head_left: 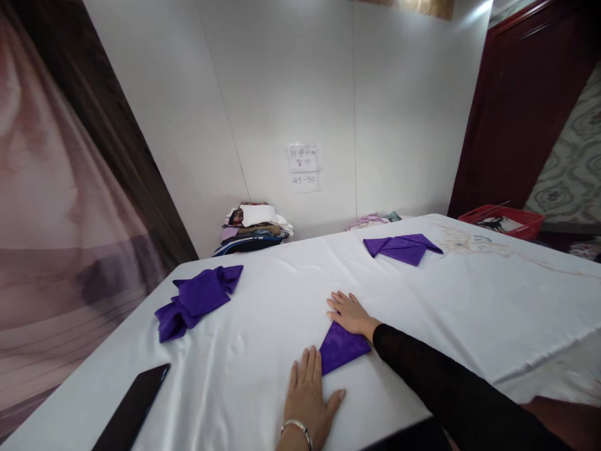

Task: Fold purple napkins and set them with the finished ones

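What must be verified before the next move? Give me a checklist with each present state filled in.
1. Right hand on the folded purple cloth: ok, it lies palm down over the far part.
2. Left hand at the cloth: ok, its fingertips are at the near left corner; how firmly they press, cannot tell.
3. All layers aligned: cannot tell, the right hand hides part of the cloth.
4. White tablecloth smooth: not ok, creases show left of the left hand.
5. Bunched purple cloth out of the way: ok, it lies apart, to the left.
6. Dark flat object apart from both hands: ok.
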Available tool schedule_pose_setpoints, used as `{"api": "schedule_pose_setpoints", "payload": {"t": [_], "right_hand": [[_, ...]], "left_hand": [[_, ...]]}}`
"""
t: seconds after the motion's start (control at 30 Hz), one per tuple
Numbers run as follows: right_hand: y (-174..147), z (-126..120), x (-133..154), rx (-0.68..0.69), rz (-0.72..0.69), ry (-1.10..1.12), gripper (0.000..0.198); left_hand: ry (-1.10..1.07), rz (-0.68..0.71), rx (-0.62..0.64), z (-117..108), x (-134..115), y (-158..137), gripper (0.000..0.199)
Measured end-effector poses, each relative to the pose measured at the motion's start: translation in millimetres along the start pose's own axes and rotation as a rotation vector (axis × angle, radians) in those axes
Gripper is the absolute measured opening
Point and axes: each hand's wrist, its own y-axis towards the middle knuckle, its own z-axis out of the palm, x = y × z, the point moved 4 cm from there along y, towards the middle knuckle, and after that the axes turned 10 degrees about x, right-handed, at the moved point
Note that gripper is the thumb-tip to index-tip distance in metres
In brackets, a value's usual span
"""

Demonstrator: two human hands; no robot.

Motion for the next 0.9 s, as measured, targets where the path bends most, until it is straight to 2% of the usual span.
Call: {"api": "schedule_pose_setpoints", "payload": {"t": [0.17,0.27,0.4,0.53,0.7,0.9], "right_hand": [[0,0,0,0.016,0.009,0.004,0.061],[-1,-1,0,0.008,0.011,0.001,0.06],[-2,-1,1,0.001,0.002,0.002,0.06],[-2,-1,1,-0.001,0.019,0.011,0.058],[-1,-1,0,-0.01,-0.002,0.037,0.06],[8,-7,-7,-0.016,0.022,0.059,0.062]], "left_hand": [[0.022,-0.111,0.071,-10,1,-18,0.078],[0.012,-0.173,-0.007,-20,-8,-9,0.079],[0.004,-0.039,-0.137,-25,-31,27,0.079],[0.008,0.018,-0.088,-14,-36,51,0.081],[0.016,0.067,-0.064,-5,-19,45,0.077],[0.034,0.046,-0.036,3,-7,46,0.078]]}}
